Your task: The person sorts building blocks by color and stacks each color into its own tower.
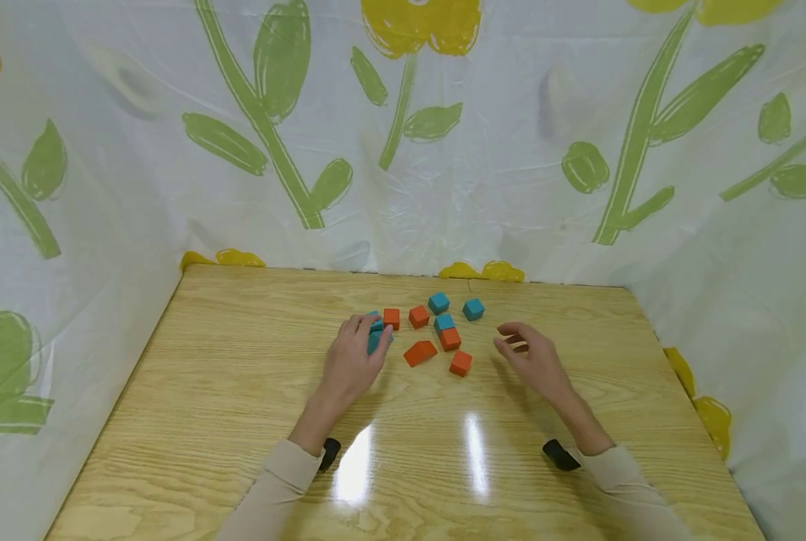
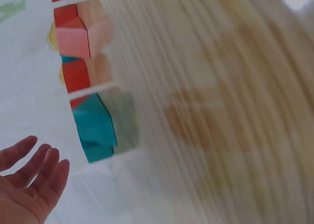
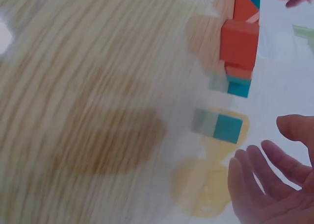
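Observation:
My left hand [image 1: 354, 357] hovers over two blue blocks [image 1: 378, 343] at the left end of a loose group, partly hiding them. In the left wrist view its relaxed fingers stand apart from the blue block [image 2: 94, 128]. My right hand [image 1: 536, 362] is held above the table to the right of the group, fingers loosely bent and nothing in them. Nearest to it are a blue cube [image 1: 473, 309] and a red cube [image 1: 460, 364]. Between the hands lie a flat, angular red block [image 1: 421, 353], a red cube [image 1: 450, 340] against a blue cube [image 1: 445, 324], and several others.
Another blue cube [image 1: 439, 303] lies at the back of the group, with red cubes [image 1: 419, 316] to its left. The wooden table [image 1: 240, 421] reflects two bright light patches near its front. A white flower-printed curtain [image 1: 497, 188] encloses the back and sides.

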